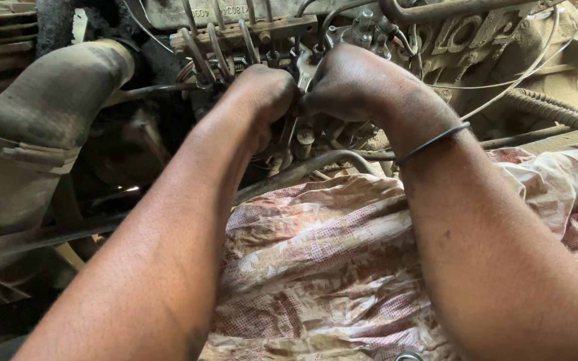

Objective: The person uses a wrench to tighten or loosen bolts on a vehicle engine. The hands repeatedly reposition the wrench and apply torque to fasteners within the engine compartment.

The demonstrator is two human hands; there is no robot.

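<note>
Both my hands reach into a dirty engine bay. My left hand (262, 93) is curled tight against the fuel pump body (289, 144), below a row of bent metal fuel lines (219, 47). My right hand (356, 83), with a thin black band on its wrist, is closed around a metal wrench (304, 67) whose jaw end shows between the two hands. The hands touch each other at the wrench. What the left fingers grip is hidden.
A large dusty rubber hose (41, 120) runs down the left. A stained red-patterned cloth (322, 267) covers the engine under my forearms. A curved metal pipe (316, 164) crosses below the hands. Ribbed hose and thin wires (543, 107) lie at the right.
</note>
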